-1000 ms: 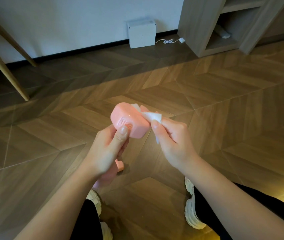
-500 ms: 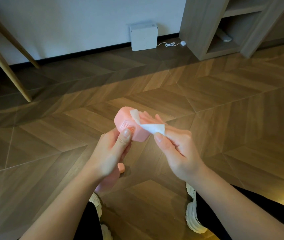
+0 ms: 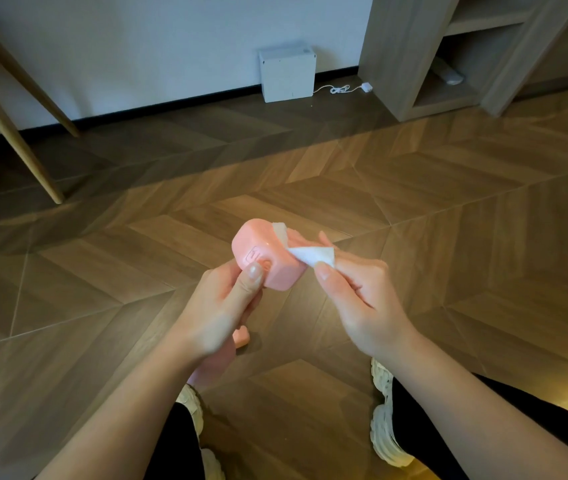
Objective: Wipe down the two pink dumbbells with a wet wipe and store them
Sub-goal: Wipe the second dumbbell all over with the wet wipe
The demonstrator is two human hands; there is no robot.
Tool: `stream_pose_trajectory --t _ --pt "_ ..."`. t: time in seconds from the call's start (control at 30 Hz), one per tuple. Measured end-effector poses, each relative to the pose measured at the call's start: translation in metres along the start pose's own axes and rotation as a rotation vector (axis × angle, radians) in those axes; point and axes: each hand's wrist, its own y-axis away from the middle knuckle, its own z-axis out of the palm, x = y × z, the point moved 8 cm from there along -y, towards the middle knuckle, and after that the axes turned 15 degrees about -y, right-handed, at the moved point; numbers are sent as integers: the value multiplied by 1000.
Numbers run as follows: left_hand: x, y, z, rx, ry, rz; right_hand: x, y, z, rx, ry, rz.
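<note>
Your right hand [image 3: 362, 299] pinches the wet wipe [image 3: 313, 256] between thumb and curled fingers. The white sheet is folded over the right flank of the far head of the pink dumbbell [image 3: 268, 261], and the fingers behind the wipe press it onto that head. Your left hand [image 3: 220, 313] is wrapped round the handle just below that head, with the thumb lying up along its near face beside the embossed marking. So the dumbbell lies to the left of your wiping fingers and touches them, held in the air above the wooden floor [image 3: 448, 220]. Its long axis runs from the far head, up and away from you, down through the left fist towards your knees. The pink shape under the left wrist is probably the near head, though the forearm hides most of it. For the next stroke, I judge that the left hand must turn the bar about that axis, bringing unwiped faces round to the right hand, which is the nearer one to the far head. The near head will call for a fresh grip. The second dumbbell is not in view. Well beyond, at the far right, stands the open shelf unit [image 3: 396, 64], a likely place to store them
</note>
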Motion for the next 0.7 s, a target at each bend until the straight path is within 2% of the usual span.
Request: stream_pose_trajectory --t 0.1,0.3,0.43,0.57,0.7 --pt "0 0 4 -23 5 5 -9 -4 10 -43 -2 -96" --pt "5 -1 4 -21 -55 55 12 -8 -3 9 -17 72" --pt "-2 -1 0 -6 40 12 5 3 -1 3 22 -15" --pt "5 -3 4 -41 -221 91 -8 -2 12 -59 -11 -108" --pt "8 1 12 -66 -333 131 9 -13 4 -4 -14 16"
